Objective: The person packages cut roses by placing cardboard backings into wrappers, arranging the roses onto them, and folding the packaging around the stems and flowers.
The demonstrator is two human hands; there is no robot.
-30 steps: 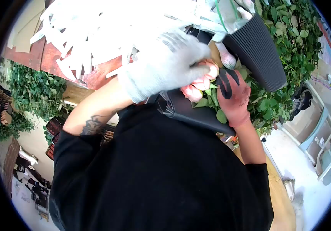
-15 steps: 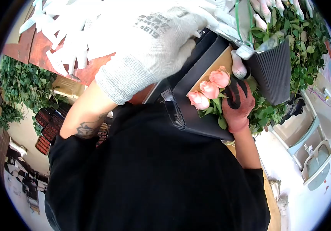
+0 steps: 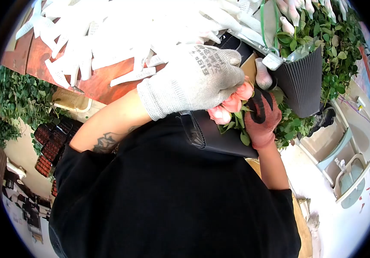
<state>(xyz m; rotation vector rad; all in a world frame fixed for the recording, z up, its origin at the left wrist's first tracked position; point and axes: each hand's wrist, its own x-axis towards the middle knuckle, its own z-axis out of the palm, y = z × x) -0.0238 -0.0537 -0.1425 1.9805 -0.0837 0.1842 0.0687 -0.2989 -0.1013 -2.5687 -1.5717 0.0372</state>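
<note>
Pink roses (image 3: 231, 104) with green leaves lie over a dark, padded surface (image 3: 219, 135) in front of me. My right hand (image 3: 263, 119), in a red and black glove, is closed round their stems just below the blooms. Over the upper blooms is my left hand (image 3: 202, 77) in a white knit glove, its fingers curled together and partly covering the flowers. What those fingers hold, if anything, is hidden. Just above my right hand sits a rose bud in a white net sleeve (image 3: 263, 74).
White net sleeves (image 3: 133, 77) are heaped across the reddish table (image 3: 103, 88). A ribbed dark grey holder (image 3: 303, 84) stands at the right, beside leafy stems (image 3: 340, 64) with sleeved buds. Farther right is a chair (image 3: 350, 178); crates (image 3: 51, 148) are at the left.
My left hand has come down and toward me from the dark padded surface's far edge to the rose blooms. My right hand keeps hold of the stems, nearly still.
</note>
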